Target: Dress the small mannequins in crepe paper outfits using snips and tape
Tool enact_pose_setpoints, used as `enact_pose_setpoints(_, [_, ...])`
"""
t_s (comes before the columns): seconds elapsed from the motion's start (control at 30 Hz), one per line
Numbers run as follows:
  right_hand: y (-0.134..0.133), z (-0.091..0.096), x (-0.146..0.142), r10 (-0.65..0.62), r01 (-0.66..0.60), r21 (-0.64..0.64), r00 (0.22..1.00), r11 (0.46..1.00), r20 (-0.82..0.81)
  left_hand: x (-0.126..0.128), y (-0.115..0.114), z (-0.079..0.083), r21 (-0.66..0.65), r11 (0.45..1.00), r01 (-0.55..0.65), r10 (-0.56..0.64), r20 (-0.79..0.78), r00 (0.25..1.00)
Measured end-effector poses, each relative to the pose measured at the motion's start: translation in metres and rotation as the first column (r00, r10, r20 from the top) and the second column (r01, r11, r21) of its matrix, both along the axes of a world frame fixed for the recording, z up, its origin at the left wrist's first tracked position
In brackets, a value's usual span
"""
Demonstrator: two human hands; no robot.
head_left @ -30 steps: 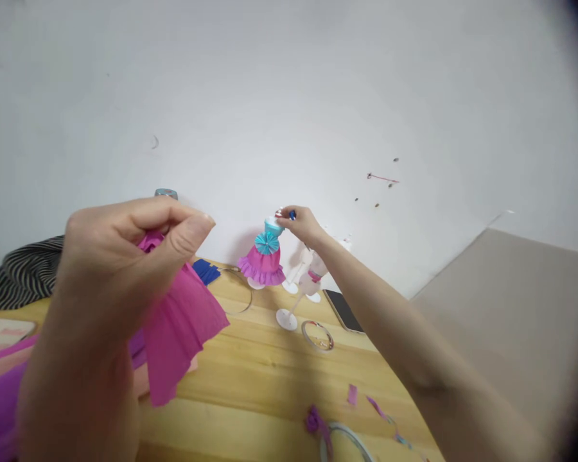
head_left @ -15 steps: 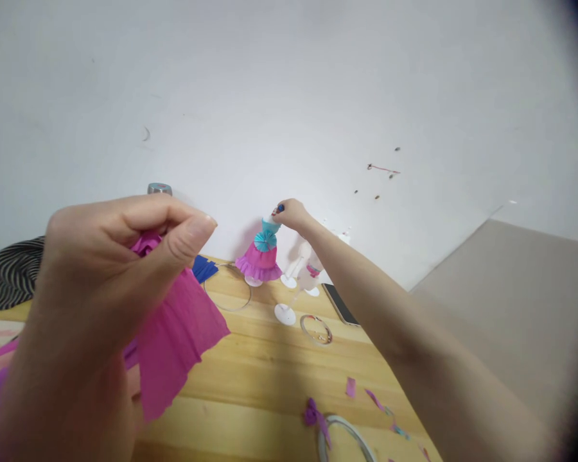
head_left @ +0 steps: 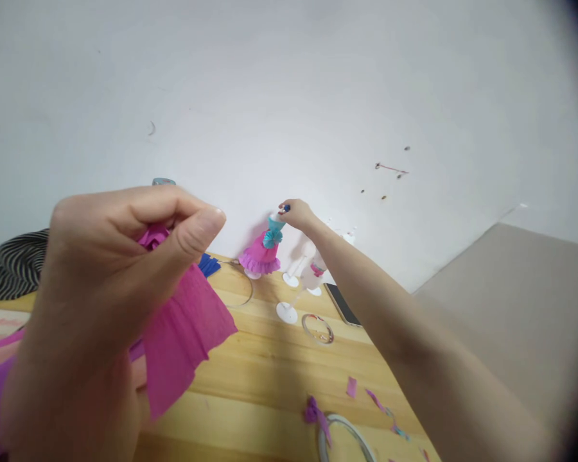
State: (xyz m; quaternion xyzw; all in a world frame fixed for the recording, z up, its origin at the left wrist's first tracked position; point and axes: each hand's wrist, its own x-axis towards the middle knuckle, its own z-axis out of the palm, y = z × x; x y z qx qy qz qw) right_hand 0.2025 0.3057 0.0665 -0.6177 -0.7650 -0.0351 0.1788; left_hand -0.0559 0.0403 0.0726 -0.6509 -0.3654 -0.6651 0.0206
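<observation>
My left hand (head_left: 125, 269) is closed in a pinch on a magenta piece of crepe paper (head_left: 187, 346), which hangs below the fingers with a ragged lower edge. Farther off, near the wall, my right hand (head_left: 296, 213) grips the top of a small paper-dressed doll (head_left: 262, 249). This doll has a turquoise bodice and bow, a pink skirt with a ruffled hem, and a white round foot. Something small and dark blue shows at the right fingertips; what it is I cannot make out.
White stemmed stands (head_left: 288, 312) and a phone (head_left: 341, 305) are beside my right forearm. Two tape-like rings (head_left: 318, 328) and purple scraps (head_left: 351, 387) lie on the wooden table (head_left: 241, 378). Blue paper (head_left: 209, 265) and striped cloth (head_left: 17, 264) are at the left.
The view has shifted slightly, so most things sit a little farther right. The doll leans slightly more toward the right in my right hand. Both hands keep their grip.
</observation>
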Motion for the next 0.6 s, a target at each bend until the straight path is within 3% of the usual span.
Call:
enact_pose_setpoints(0.2, [-0.006,0.004,0.000,0.029,-0.027,0.060,0.999,0.998,-0.042,0.001,0.001,0.000,0.009,1.000,0.021,-0.021,-0.005,1.000])
enact_pose_setpoints(0.33, [-0.025,0.017,-0.007,0.069,-0.044,0.201,0.991,0.979,-0.119,0.001,-0.002,0.001,-0.017,1.000,0.012,-0.012,0.007,1.000])
enact_pose_setpoints(0.5, [-0.094,0.039,-0.016,0.206,-0.125,0.383,0.963,0.915,-0.176,0.003,-0.003,0.001,-0.092,0.996,-0.020,0.027,0.084,0.996])
enact_pose_setpoints(0.6, [-0.149,0.040,-0.009,0.430,-0.362,0.413,0.899,0.836,-0.083,0.005,-0.004,0.001,-0.078,0.997,-0.008,0.021,0.168,0.986])
